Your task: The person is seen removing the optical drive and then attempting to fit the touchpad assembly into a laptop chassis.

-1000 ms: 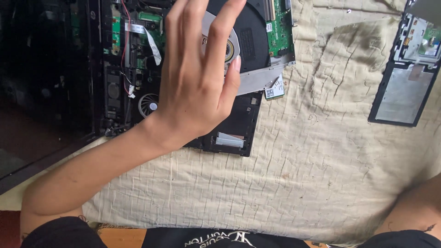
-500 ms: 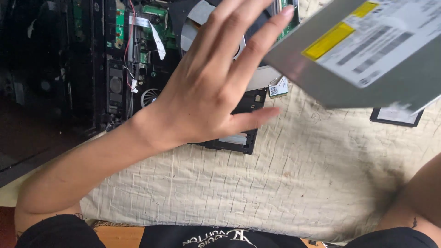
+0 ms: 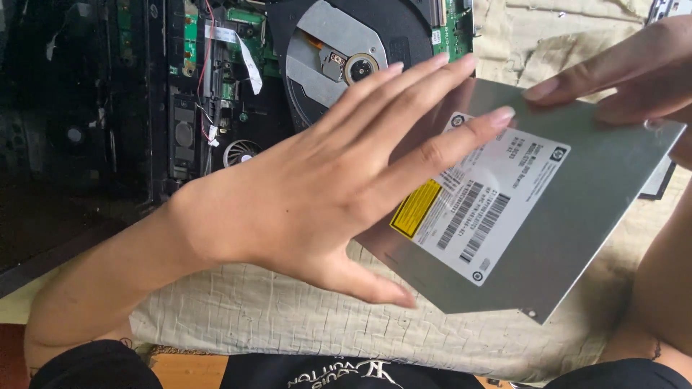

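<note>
A flat silver optical drive cover (image 3: pixel 555 223) with a white label and a yellow sticker hangs above the cloth, tilted down to the right. My right hand (image 3: pixel 620 72) pinches its far upper edge. My left hand (image 3: pixel 310 194) lies over the cover's left part with fingers stretched out and slightly apart. Its fingertips rest on the metal and the label. The thumb points toward the cover's near left corner. Behind my left hand, the disc drive tray (image 3: pixel 339 50), round and dark with a silver plate and spindle, sits in an opened black laptop base (image 3: pixel 180 108).
The laptop base shows green circuit boards, a white ribbon cable (image 3: pixel 249 61), wires and a small fan (image 3: pixel 241 153). A wrinkled beige cloth (image 3: pixel 288 317) covers the work surface. A dark panel (image 3: pixel 659 184) peeks out behind the cover at the right edge.
The silver cover came in from the upper right and now sits lower and nearer. My left hand dropped from the laptop area onto it. My right hand is now visible gripping the cover.
</note>
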